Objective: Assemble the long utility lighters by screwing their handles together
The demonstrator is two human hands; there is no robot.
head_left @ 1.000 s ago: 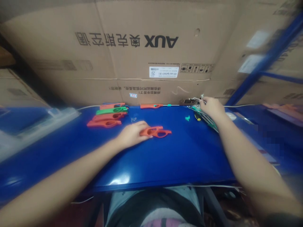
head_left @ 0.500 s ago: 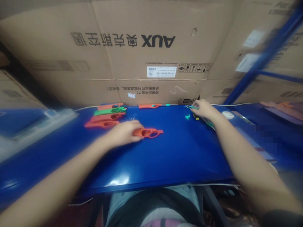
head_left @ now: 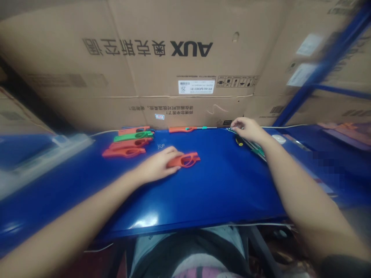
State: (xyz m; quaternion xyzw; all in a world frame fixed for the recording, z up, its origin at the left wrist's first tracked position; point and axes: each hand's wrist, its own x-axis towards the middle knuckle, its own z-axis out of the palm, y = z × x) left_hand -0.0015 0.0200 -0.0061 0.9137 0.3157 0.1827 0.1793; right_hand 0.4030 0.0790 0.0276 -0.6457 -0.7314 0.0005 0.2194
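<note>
My left hand [head_left: 161, 164] is closed around the rear of an orange lighter handle [head_left: 189, 159], holding it over the middle of the blue table. The handle's looped front end points right. At the back right, my right hand [head_left: 246, 127] has its fingertips pinched together beside small green parts [head_left: 230, 129]. Whatever is between those fingers is too small to make out. Under my right wrist lie several thin metal rods with green pieces [head_left: 256, 148] and a black and yellow round thing [head_left: 239, 142]. A lighter with an orange handle [head_left: 181, 129] and a metal rod lies at the back.
Several orange handles [head_left: 124, 153] and one green handle [head_left: 133, 136] lie in a row at the back left. A large cardboard box [head_left: 145, 85] walls off the table's rear edge. A blue metal bar [head_left: 315, 81] slants upward at right, near a white round object [head_left: 278, 139].
The orange handle has turned slightly in my left hand, its tip moving away from me. The small green piece beside my right hand is no longer visible on the table. My right hand has risen slightly.
</note>
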